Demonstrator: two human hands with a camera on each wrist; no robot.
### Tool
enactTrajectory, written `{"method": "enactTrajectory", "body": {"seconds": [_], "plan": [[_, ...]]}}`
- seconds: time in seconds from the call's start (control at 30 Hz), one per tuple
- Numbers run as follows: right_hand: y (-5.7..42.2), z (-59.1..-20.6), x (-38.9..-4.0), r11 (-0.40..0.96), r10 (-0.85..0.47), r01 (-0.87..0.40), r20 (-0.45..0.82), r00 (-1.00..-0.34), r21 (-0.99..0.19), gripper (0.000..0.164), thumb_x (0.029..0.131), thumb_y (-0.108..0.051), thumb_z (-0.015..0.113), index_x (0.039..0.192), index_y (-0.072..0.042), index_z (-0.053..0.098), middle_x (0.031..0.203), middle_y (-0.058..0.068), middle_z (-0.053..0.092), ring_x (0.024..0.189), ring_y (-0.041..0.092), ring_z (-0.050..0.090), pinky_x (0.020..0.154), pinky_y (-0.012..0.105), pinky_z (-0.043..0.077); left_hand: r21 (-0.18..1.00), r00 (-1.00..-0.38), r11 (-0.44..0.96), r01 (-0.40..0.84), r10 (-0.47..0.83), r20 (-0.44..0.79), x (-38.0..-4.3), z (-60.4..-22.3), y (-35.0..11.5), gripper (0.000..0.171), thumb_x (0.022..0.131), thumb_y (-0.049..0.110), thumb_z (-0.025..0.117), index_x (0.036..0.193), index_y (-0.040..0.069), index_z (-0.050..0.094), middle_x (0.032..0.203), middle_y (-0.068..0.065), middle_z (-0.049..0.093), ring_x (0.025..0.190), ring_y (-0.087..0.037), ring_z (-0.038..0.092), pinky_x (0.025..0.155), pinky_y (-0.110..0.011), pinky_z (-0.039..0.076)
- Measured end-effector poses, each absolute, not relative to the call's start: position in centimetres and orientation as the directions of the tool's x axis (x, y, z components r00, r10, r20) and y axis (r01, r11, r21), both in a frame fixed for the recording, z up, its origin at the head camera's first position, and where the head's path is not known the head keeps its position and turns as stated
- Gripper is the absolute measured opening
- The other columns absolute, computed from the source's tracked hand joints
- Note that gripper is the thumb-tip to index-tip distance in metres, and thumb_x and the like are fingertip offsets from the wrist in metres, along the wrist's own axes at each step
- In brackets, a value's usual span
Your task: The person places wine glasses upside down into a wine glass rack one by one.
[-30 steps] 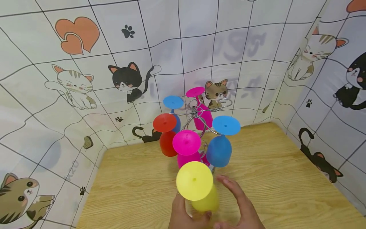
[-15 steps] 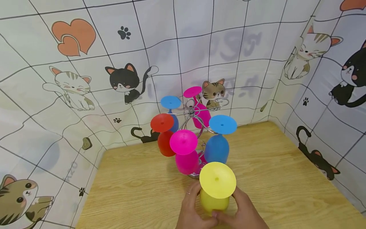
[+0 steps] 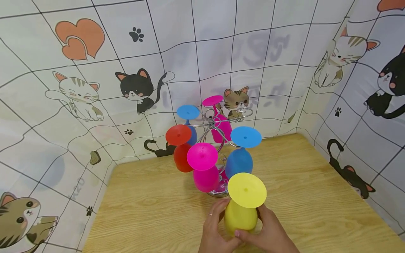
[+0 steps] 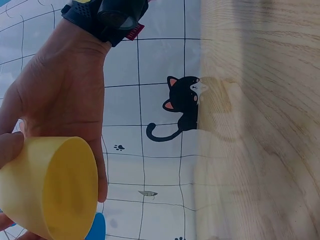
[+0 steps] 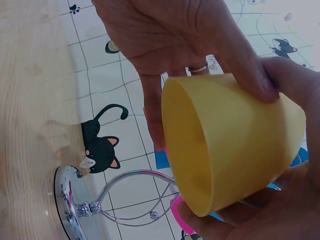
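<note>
I am holding the yellow goblet point(image 3: 242, 207) upside down, left hand point(image 3: 216, 232) and right hand point(image 3: 269, 233) both wrapping fingers point(image 3: 240, 234) around its bowl. It is hovering over the table point(image 3: 145, 211), just in front of the chrome rack point(image 3: 218, 165).

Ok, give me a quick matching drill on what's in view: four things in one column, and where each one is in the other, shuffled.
Things:
1. yellow goblet
2. red goblet
3. metal rack
4. ring

Places:
A. standing on the wooden table
B. hanging upside down on the rack's left side
C. on a finger of the left hand
D. held upside down between both hands, in front of the rack

Pairs: 1-D, 2-B, 3-A, 4-C
</note>
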State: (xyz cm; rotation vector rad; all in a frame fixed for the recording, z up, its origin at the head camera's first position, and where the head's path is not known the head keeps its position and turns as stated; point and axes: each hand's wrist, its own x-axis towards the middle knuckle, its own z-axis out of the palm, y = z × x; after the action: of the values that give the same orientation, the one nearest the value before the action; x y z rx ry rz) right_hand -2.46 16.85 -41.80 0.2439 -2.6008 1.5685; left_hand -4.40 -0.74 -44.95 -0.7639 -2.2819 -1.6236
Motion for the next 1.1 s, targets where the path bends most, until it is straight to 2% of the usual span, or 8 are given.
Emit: {"method": "enactTrajectory", "body": {"seconds": [0.07,0.2,0.47,0.7,0.8,0.93,1.03,1.1], "plan": [[16.8,-41.9,-2.4,0.467,-0.068,-0.202,0.193,-0.979,-0.861,0.072,0.071,-0.029,0.088,0.131,-0.018,0.050,0.119,-0.010,0.062,0.106,0.000,0.060,0.090,0.028,0.054,0.810,-0.839,0.245,0.533,0.274,0.470,-4.4,-45.0,-0.6,0.077,0.078,0.030,0.083,0.143,0.026,0.042,0.140,0.009,0.049,0.127,-0.013,0.054,0.096,-0.034,0.055],[16.7,-42.1,-2.2,0.488,-0.041,-0.239,0.252,-0.967,-0.840,0.068,0.069,-0.028,0.090,0.127,-0.020,0.054,0.115,-0.012,0.065,0.104,-0.001,0.061,0.087,0.028,0.055,0.781,-0.805,0.223,0.583,0.287,0.519,-4.5,-45.1,-0.5,0.078,0.078,0.028,0.083,0.143,0.022,0.042,0.140,0.005,0.049,0.128,-0.015,0.054,0.096,-0.035,0.055],[17.4,-41.3,-2.3,0.480,0.032,-0.265,0.319,-0.947,-0.836,0.075,0.065,-0.019,0.092,0.129,-0.027,0.055,0.117,-0.011,0.066,0.105,0.000,0.060,0.090,0.022,0.052,0.656,-0.709,0.277,0.702,0.356,0.609,-5.1,-44.5,-0.5,0.080,0.081,0.031,0.081,0.145,0.014,0.038,0.144,-0.001,0.048,0.132,-0.017,0.050,0.103,-0.036,0.051],[20.5,-39.2,-3.4,0.496,0.089,-0.410,0.514,-0.853,-0.766,0.089,0.059,0.004,0.090,0.138,-0.011,0.049,0.123,-0.011,0.061,0.108,-0.002,0.059,0.091,0.008,0.045,0.621,-0.698,0.318,0.716,0.345,0.628,-4.9,-43.3,-1.8,0.077,0.083,0.029,0.077,0.146,0.010,0.037,0.148,-0.003,0.046,0.134,-0.019,0.049,0.104,-0.039,0.050],[22.2,-38.0,-4.4,0.516,0.116,-0.422,0.549,-0.828,-0.746,0.093,0.061,0.011,0.085,0.143,-0.008,0.045,0.127,-0.015,0.057,0.108,-0.004,0.059,0.090,0.006,0.045,0.567,-0.653,0.325,0.757,0.338,0.678,-5.1,-43.3,-2.7,0.073,0.084,0.027,0.074,0.145,0.006,0.041,0.147,-0.007,0.047,0.135,-0.020,0.048,0.106,-0.036,0.049],[24.1,-36.9,-6.1,0.523,0.148,-0.465,0.614,-0.775,-0.714,0.097,0.060,0.017,0.081,0.146,-0.004,0.042,0.131,-0.016,0.055,0.110,-0.004,0.057,0.088,0.004,0.045,0.403,-0.541,0.394,0.826,0.352,0.764,-5.7,-44.1,-3.7,0.065,0.089,0.038,0.066,0.141,0.003,0.049,0.146,-0.010,0.050,0.133,-0.023,0.048,0.108,-0.032,0.045],[25.2,-36.3,-7.8,0.533,0.153,-0.482,0.639,-0.754,-0.695,0.098,0.060,0.017,0.080,0.147,-0.006,0.042,0.132,-0.017,0.054,0.111,-0.003,0.057,0.087,0.004,0.045,0.284,-0.466,0.453,0.845,0.362,0.807,-6.1,-45.1,-4.3,0.064,0.092,0.048,0.057,0.137,0.002,0.054,0.143,-0.012,0.053,0.130,-0.027,0.050,0.110,-0.032,0.043],[25.8,-36.1,-9.0,0.555,0.162,-0.447,0.618,-0.769,-0.701,0.097,0.062,0.013,0.082,0.148,-0.012,0.042,0.130,-0.020,0.052,0.108,-0.003,0.056,0.085,0.003,0.044,0.252,-0.451,0.474,0.843,0.371,0.812,-6.3,-45.8,-4.8,0.064,0.093,0.051,0.054,0.136,0.003,0.055,0.143,-0.012,0.053,0.129,-0.029,0.050,0.111,-0.032,0.040]]}}
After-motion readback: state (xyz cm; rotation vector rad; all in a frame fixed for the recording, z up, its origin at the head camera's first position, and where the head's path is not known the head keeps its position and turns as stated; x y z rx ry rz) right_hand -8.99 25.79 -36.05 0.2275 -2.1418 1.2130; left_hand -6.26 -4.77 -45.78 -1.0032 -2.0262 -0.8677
